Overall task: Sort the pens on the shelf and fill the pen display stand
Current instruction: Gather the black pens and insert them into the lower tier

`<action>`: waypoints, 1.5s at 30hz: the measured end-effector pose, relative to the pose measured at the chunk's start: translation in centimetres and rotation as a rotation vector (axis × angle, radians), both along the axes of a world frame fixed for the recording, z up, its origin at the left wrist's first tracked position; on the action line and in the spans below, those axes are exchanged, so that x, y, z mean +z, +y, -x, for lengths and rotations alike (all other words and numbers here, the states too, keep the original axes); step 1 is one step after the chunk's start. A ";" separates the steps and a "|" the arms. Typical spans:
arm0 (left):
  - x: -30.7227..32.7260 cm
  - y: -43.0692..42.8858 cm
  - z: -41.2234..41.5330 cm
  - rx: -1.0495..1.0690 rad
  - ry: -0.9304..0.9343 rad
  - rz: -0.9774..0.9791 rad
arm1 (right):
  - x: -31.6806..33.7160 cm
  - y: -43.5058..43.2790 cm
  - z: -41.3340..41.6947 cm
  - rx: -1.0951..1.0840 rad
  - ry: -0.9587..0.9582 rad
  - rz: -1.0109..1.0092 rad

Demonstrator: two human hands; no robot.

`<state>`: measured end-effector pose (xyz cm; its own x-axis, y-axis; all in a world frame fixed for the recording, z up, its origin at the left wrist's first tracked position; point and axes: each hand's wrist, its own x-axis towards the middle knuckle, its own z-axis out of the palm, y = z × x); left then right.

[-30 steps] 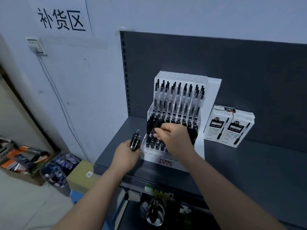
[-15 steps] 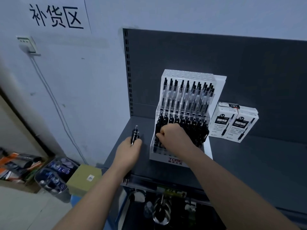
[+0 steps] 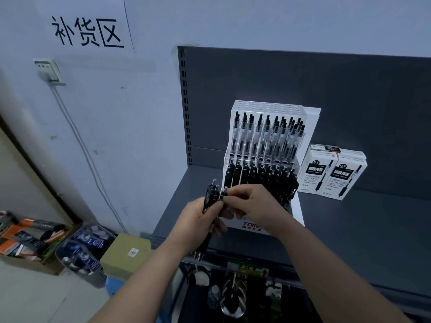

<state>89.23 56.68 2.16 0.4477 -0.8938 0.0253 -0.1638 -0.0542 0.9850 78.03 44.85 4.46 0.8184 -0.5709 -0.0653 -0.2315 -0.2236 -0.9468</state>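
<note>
Nearest are the two hands, held together in front of the shelf [image 3: 361, 229]. The left hand [image 3: 196, 220] has its grip closed round a bunch of black pens [image 3: 210, 197]. Their tops stick up above the fist and their tips poke out below. The right hand [image 3: 254, 206] pinches the top of one pen [image 3: 224, 191] at the edge of that bunch, with finger and thumb.

I think these pens are light, hard and smooth. They will not bend, but they could slip out of a loose fist, so it is best to hold the bunch round the middle. A single pen is best taken near its top, so the tip can go down into a hole.

Just behind the hands stands the white pen display stand [image 3: 268, 107]. Its low front rows are packed with dark pens [image 3: 261, 173]. Its high back row holds clear pens [image 3: 258, 138] with black tops, standing up straight. I cannot tell where a free hole is.

Just beside the stand, on its right, two white pen boxes [image 3: 333, 171] stand by the dark back panel [image 3: 349, 101].
</note>
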 end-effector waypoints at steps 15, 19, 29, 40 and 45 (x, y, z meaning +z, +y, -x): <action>-2.3 -1.4 -1.6 0.249 -0.361 -0.255 | 3.2 -2.0 1.3 -0.350 -0.028 0.547; -2.6 -1.8 -1.4 0.215 -0.389 -0.246 | 2.8 -1.7 0.8 -0.298 0.003 0.653; -2.4 -1.9 -1.1 0.228 -0.343 -0.231 | 2.7 -1.8 0.6 -0.319 -0.042 0.680; -1.6 -0.7 -0.3 0.274 -0.138 -0.126 | 0.7 -2.1 -1.3 -0.241 0.160 0.731; -0.3 0.6 0.5 0.047 -0.046 -0.044 | 1.4 -1.3 0.9 -0.178 0.196 0.434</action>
